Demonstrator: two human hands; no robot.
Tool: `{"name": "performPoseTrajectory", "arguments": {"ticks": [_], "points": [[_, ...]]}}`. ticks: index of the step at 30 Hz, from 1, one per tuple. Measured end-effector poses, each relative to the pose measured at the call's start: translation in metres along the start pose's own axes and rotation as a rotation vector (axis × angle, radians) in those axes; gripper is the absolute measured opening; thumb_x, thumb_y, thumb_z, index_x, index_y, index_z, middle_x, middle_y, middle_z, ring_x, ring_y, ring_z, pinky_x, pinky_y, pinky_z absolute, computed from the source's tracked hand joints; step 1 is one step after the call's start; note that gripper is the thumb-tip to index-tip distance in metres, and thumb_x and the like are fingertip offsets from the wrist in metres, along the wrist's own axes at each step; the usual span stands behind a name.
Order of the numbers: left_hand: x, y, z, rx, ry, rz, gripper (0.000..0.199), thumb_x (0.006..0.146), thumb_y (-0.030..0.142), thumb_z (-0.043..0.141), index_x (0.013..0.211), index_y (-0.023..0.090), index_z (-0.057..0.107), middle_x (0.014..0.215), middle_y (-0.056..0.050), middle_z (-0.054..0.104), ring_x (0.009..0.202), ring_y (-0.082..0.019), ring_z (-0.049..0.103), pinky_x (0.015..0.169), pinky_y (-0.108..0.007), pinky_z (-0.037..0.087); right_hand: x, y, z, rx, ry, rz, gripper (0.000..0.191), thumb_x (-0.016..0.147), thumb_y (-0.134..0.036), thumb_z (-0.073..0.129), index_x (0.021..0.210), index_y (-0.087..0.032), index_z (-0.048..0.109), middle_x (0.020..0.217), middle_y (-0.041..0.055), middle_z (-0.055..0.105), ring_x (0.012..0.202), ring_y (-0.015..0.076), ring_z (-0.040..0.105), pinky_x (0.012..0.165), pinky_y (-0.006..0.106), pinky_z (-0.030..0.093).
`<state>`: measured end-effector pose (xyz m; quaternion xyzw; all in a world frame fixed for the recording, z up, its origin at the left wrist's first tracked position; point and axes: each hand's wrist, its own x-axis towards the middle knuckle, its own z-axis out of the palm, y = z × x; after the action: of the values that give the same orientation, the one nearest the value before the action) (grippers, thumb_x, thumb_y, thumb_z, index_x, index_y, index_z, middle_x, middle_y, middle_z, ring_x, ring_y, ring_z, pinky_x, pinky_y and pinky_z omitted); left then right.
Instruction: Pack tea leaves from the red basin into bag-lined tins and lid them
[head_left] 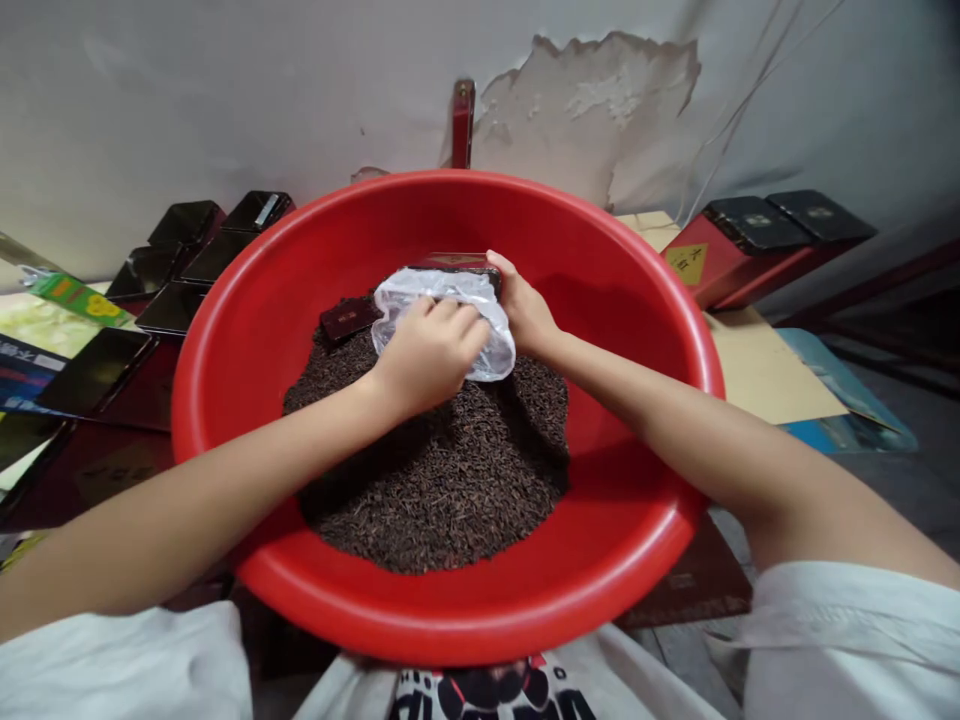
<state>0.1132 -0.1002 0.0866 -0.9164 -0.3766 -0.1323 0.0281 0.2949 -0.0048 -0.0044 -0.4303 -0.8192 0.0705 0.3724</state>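
Observation:
In the head view, my right hand (523,308) grips the side of a dark red tin (459,262), tilted over the basin and lined with a clear plastic bag (397,290). The bag's loose mouth spreads out of the tin toward me. My left hand (439,350) is closed on the bag at its opening; its fingertips are partly hidden. Beneath both hands lies a heap of dark loose tea leaves (442,490) in a big red basin (247,330). A small dark red lid (349,318) rests on the leaves, left of the bag.
Several dark tins (105,370) crowd the left side, beside a green box (79,297). Two red tins with black tops (754,225) stand at the right near cardboard (772,375). Behind the basin a narrow red tin (463,125) stands by the peeling wall (585,90).

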Motion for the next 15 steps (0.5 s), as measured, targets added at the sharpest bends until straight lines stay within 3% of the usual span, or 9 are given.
{"name": "performPoseTrajectory", "arguments": {"ticks": [2,3,4,6,8,10,13,15], "points": [[-0.032,-0.004,-0.003,0.091,-0.034,0.356,0.026,0.089,0.016,0.041,0.074,0.018,0.062,0.066,-0.005,0.061,0.066,-0.019,0.057,0.064,-0.033,0.043,0.000,-0.001,-0.001,0.012,-0.020,0.034,0.069,0.084,-0.053,0.047,0.140,-0.022,0.021,0.147,0.0144,0.041,0.130,0.0331,0.048,0.098,0.054,0.049],[-0.046,-0.010,-0.003,0.131,-0.036,0.421,0.029,0.089,0.015,0.039,0.069,0.018,0.060,0.061,-0.003,0.059,0.061,-0.017,0.054,0.061,-0.031,0.042,-0.001,-0.002,-0.001,0.012,-0.029,0.062,0.069,0.085,-0.053,0.046,0.141,-0.022,0.020,0.146,0.0145,0.042,0.127,0.0334,0.051,0.095,0.053,0.051],[-0.059,-0.019,-0.001,0.166,-0.035,0.389,0.030,0.088,0.015,0.037,0.068,0.018,0.060,0.061,-0.004,0.058,0.060,-0.017,0.054,0.060,-0.031,0.042,-0.001,-0.002,-0.001,0.006,-0.032,0.098,0.069,0.085,-0.053,0.045,0.141,-0.021,0.020,0.145,0.0154,0.043,0.123,0.0343,0.054,0.092,0.053,0.053],[-0.078,-0.042,0.005,0.183,-0.056,0.073,0.032,0.088,0.019,0.034,0.079,0.014,0.064,0.074,-0.009,0.064,0.071,-0.021,0.059,0.067,-0.033,0.047,-0.001,-0.002,-0.002,-0.005,-0.019,0.161,0.069,0.085,-0.052,0.045,0.140,-0.018,0.019,0.142,0.0181,0.045,0.118,0.0360,0.057,0.089,0.054,0.053],[-0.086,-0.068,0.015,0.110,-0.098,-0.300,0.043,0.090,0.031,0.031,0.104,0.007,0.063,0.101,-0.017,0.066,0.095,-0.027,0.061,0.085,-0.039,0.048,-0.002,-0.002,-0.003,-0.003,0.017,0.199,0.071,0.084,-0.052,0.047,0.138,-0.016,0.019,0.139,0.0204,0.047,0.117,0.0368,0.057,0.091,0.055,0.052],[-0.086,-0.091,0.026,-0.017,-0.203,-0.574,0.060,0.090,0.044,0.028,0.128,0.002,0.051,0.128,-0.021,0.055,0.122,-0.032,0.050,0.104,-0.044,0.039,-0.002,-0.001,-0.007,0.006,0.032,0.239,0.076,0.082,-0.053,0.051,0.138,-0.013,0.018,0.137,0.0225,0.047,0.116,0.0373,0.057,0.092,0.054,0.051],[-0.076,-0.107,0.042,-0.234,-0.412,-0.824,0.078,0.090,0.056,0.023,0.145,0.002,0.030,0.152,-0.021,0.030,0.143,-0.032,0.024,0.117,-0.045,0.021,-0.002,0.002,-0.012,-0.010,-0.019,0.328,0.081,0.080,-0.055,0.054,0.138,-0.012,0.018,0.136,0.0251,0.048,0.112,0.0384,0.059,0.090,0.053,0.051],[-0.069,-0.106,0.050,-0.339,-0.453,-0.904,0.084,0.088,0.062,0.021,0.148,0.002,0.023,0.157,-0.020,0.017,0.147,-0.031,0.013,0.118,-0.045,0.015,-0.003,0.005,-0.013,-0.021,-0.044,0.352,0.076,0.082,-0.054,0.053,0.138,-0.015,0.020,0.134,0.0238,0.050,0.108,0.0381,0.061,0.088,0.054,0.051]]}}
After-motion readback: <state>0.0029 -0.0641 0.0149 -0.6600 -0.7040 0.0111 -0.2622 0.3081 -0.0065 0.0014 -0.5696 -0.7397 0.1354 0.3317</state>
